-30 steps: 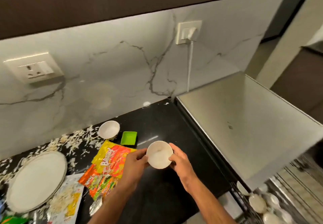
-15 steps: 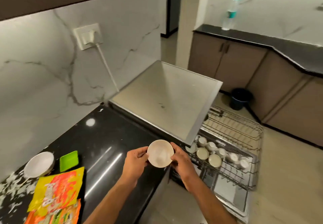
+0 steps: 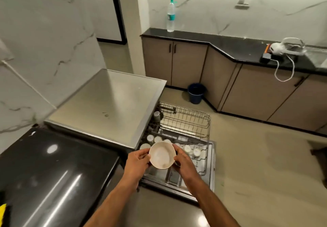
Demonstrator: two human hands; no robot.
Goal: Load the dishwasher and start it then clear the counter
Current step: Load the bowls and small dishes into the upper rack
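A small white bowl (image 3: 162, 155) is held between both hands above the open dishwasher. My left hand (image 3: 137, 161) grips its left rim and my right hand (image 3: 184, 162) grips its right rim. Below it the lower rack (image 3: 200, 157) is pulled out over the lowered door (image 3: 211, 177) and holds several small white cups and bowls (image 3: 192, 151). The upper rack (image 3: 185, 120) is also pulled out and mostly bare. The dishwasher's steel top (image 3: 113, 102) lies to the left of the racks.
The black counter (image 3: 53, 173) runs along the left, with a yellow wrapper (image 3: 2, 212) at its edge. A dark blue bucket (image 3: 196, 93) stands on the floor by the far cabinets. A water bottle (image 3: 171, 16) and a white appliance (image 3: 286, 47) sit on the far counter.
My view has swung right from the littered counter to the open dishwasher. Both hands have carried the bowl off the counter to above the lower rack.
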